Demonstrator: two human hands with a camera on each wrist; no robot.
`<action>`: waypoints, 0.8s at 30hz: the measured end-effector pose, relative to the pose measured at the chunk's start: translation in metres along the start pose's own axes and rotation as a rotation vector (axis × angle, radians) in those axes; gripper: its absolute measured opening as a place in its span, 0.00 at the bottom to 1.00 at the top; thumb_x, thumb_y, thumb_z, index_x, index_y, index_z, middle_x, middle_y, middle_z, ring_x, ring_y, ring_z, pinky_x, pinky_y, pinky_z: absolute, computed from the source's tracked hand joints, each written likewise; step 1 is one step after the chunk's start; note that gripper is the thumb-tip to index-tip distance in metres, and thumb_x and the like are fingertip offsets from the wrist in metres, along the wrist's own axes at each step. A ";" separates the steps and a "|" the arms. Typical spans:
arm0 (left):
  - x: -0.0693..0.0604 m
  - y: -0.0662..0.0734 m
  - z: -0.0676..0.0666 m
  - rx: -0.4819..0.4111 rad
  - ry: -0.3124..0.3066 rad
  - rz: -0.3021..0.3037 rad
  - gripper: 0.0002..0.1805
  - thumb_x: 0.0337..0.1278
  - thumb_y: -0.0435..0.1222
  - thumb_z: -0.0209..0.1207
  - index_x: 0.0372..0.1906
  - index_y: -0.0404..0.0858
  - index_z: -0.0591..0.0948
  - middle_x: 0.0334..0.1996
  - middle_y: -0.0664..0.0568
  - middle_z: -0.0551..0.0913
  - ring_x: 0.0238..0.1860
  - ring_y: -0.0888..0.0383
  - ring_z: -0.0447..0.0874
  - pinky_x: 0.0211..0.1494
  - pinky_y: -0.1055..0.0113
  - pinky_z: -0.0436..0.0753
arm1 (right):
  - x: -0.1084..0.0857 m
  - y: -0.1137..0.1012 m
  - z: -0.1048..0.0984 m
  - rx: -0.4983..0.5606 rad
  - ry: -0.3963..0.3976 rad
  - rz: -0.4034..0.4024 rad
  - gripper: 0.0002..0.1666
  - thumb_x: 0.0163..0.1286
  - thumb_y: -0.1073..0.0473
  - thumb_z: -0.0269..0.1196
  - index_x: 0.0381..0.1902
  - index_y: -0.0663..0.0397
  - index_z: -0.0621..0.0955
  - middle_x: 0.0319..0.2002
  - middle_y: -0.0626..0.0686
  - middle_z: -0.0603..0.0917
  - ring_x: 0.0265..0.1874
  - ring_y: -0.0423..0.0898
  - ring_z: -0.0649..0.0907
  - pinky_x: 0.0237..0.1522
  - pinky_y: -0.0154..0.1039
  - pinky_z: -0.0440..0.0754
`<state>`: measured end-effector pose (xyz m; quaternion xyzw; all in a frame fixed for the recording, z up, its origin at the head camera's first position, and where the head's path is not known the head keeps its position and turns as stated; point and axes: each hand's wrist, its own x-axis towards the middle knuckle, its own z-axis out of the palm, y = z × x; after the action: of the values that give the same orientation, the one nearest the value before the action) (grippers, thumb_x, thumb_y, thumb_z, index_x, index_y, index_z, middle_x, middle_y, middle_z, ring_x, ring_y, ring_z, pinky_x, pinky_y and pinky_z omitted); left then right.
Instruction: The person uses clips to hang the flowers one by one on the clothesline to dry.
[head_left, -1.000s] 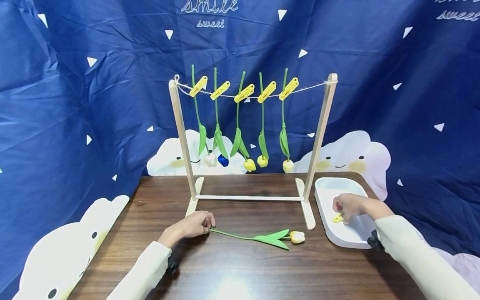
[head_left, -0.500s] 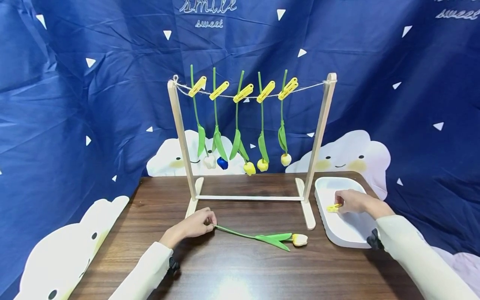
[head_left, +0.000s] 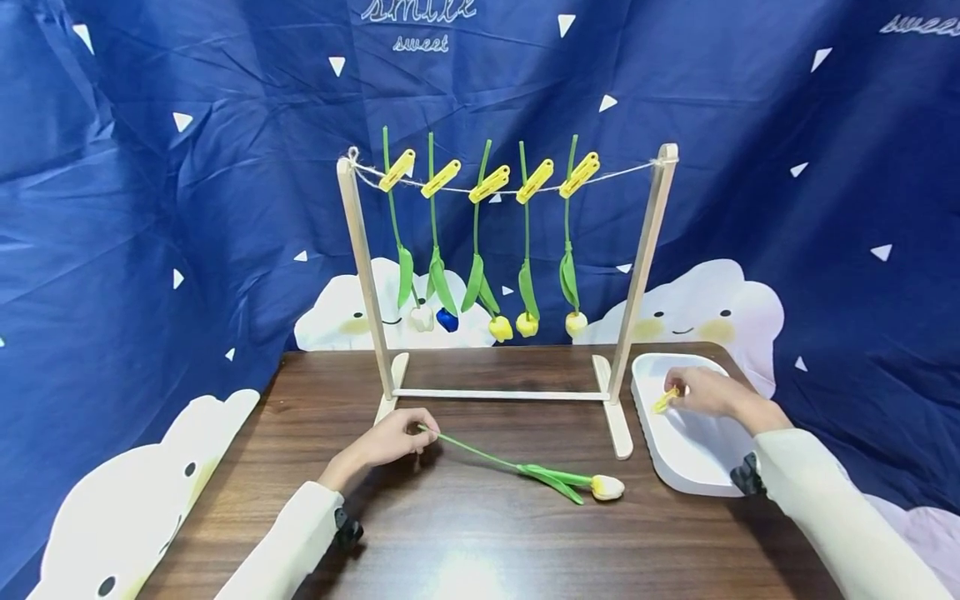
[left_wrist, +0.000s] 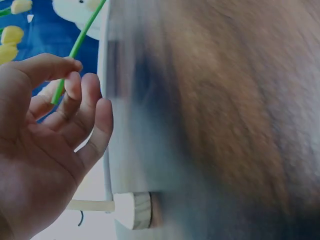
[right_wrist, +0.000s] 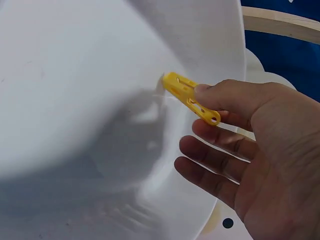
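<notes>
My left hand (head_left: 393,436) pinches the green stem end of an artificial tulip (head_left: 480,454) between thumb and fingers; the left wrist view shows the stem (left_wrist: 80,42) crossing the fingertips. The white-and-yellow bloom (head_left: 607,487) points right, low over the table. Inside the white tray (head_left: 651,454), my right hand (head_left: 701,392) pinches a yellow clothespin (right_wrist: 192,97) between thumb and index finger, the other fingers spread below. In the head view that clothespin (head_left: 665,401) is partly covered by the fingers.
A wooden rack (head_left: 641,267) stands at the table's back, with a string (head_left: 622,173) across its posts. Several tulips hang bloom-down from it by yellow clothespins (head_left: 580,175). A blue curtain (head_left: 750,167) hangs behind the brown table (head_left: 600,550).
My left hand has lifted the stem end slightly and moved a little away from me. In the tray, my right hand has moved slightly toward the back with the yellow clothespin.
</notes>
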<state>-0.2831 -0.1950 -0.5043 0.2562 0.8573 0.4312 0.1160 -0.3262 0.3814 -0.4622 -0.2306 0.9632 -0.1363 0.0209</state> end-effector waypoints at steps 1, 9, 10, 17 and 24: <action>0.001 0.002 -0.001 -0.015 0.003 0.003 0.07 0.74 0.34 0.63 0.45 0.33 0.85 0.31 0.37 0.85 0.31 0.49 0.85 0.34 0.67 0.83 | 0.000 0.000 -0.001 -0.002 0.015 -0.001 0.12 0.61 0.58 0.74 0.36 0.54 0.81 0.31 0.45 0.83 0.32 0.41 0.78 0.39 0.44 0.79; 0.009 0.019 -0.005 -0.156 0.060 -0.012 0.14 0.75 0.37 0.63 0.50 0.27 0.84 0.30 0.42 0.85 0.32 0.49 0.85 0.39 0.57 0.87 | 0.003 -0.004 -0.009 0.012 0.086 0.056 0.17 0.57 0.58 0.76 0.37 0.57 0.80 0.32 0.51 0.83 0.32 0.45 0.77 0.38 0.45 0.76; 0.010 0.021 -0.005 -0.171 0.077 -0.011 0.14 0.75 0.37 0.63 0.50 0.28 0.84 0.30 0.44 0.84 0.31 0.51 0.85 0.39 0.59 0.87 | 0.003 -0.004 -0.009 0.017 0.092 0.066 0.17 0.56 0.58 0.77 0.37 0.58 0.80 0.33 0.52 0.83 0.32 0.46 0.77 0.37 0.45 0.76; 0.018 0.036 0.000 -0.365 0.203 0.032 0.12 0.79 0.36 0.60 0.50 0.29 0.82 0.32 0.42 0.87 0.30 0.58 0.87 0.41 0.63 0.88 | 0.005 -0.008 -0.015 0.062 0.150 0.124 0.18 0.54 0.62 0.75 0.42 0.57 0.80 0.37 0.55 0.88 0.29 0.44 0.79 0.33 0.42 0.76; 0.030 0.051 0.002 -0.582 0.222 0.193 0.16 0.88 0.38 0.46 0.52 0.25 0.68 0.56 0.20 0.83 0.37 0.55 0.95 0.45 0.55 0.92 | 0.006 -0.016 -0.019 0.096 0.202 0.082 0.18 0.64 0.64 0.72 0.51 0.61 0.83 0.39 0.56 0.91 0.29 0.41 0.87 0.33 0.38 0.81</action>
<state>-0.2898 -0.1523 -0.4635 0.2438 0.6773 0.6924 0.0485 -0.3270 0.3698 -0.4400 -0.1748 0.9614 -0.2041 -0.0598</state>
